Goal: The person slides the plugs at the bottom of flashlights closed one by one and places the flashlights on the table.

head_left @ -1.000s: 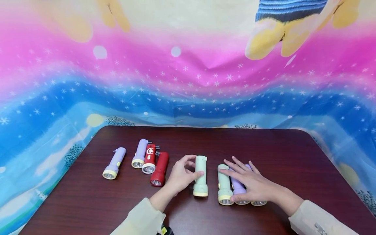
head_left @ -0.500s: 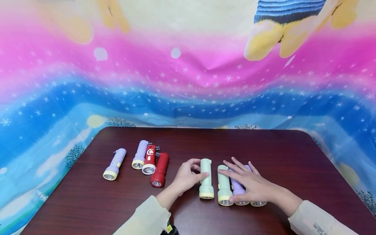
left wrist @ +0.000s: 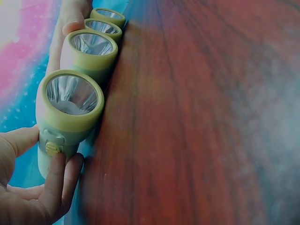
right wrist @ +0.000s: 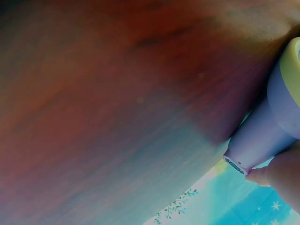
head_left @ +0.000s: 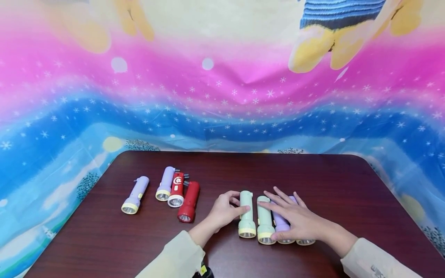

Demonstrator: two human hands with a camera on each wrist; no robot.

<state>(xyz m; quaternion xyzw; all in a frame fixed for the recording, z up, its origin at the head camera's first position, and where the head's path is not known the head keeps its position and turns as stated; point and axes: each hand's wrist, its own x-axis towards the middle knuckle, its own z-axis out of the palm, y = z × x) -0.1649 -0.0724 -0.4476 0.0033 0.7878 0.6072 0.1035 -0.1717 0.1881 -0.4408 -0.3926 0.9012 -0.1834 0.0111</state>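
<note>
Pale-green flashlight [head_left: 247,222] at the worktop [head_left: 104,243], in front of the person, its lens facing the near edge and its long axis running away from the body; whether it rests fully on the surface I cannot tell. The left hand [head_left: 222,210] is the nearer, at its left side, the grip closed about the barrel with the thumb across the top, forearm slanting in from the lower left. Key relation: only a narrow gap parts this flashlight from the second green flashlight [head_left: 265,222] just to its right, the two barrels nearly parallel. On the opposite side, the right hand [head_left: 299,220] lies with its grip relaxed, fingers spread over a row of three: the second green flashlight, a middle purple flashlight [head_left: 281,224] and an outermost purple flashlight [right wrist: 265,129], all with lenses toward the person. Farther off to the left lies a plain red flashlight [head_left: 189,200], then a lone purple flashlight [head_left: 136,193] well apart, then an emblem-marked red flashlight [head_left: 177,189] beside a slim purple flashlight [head_left: 167,180]. Behind everything hangs a snowflake-printed cloth [head_left: 240,77].
</note>
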